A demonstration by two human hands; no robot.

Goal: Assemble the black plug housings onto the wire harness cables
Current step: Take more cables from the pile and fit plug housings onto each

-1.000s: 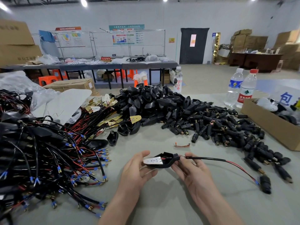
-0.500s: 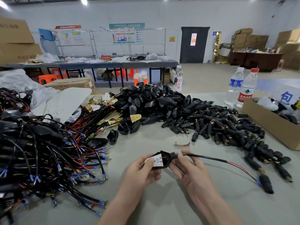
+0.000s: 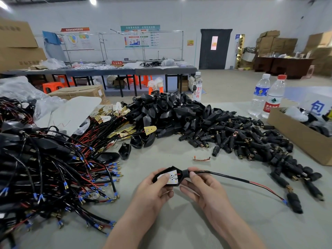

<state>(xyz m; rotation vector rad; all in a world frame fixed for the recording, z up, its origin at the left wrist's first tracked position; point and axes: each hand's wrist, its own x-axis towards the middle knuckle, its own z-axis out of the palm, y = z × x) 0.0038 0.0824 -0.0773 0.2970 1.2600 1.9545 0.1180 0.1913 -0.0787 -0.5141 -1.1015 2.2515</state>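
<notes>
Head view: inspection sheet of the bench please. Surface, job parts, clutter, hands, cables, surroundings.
Surface: grey table, bare patch around the hands.
Job's things: housing with a white board inside, held above the table; housing pile; plug pile.
Clutter: water bottles; cardboard box; copper scrap.
Grippers: left hand grips the housing, thumb on the board; right hand pinches the housing's neck.
Cables: held cable runs right and splits into red and black leads; harness heap at left.
Surroundings: benches, orange stools, door.
</notes>
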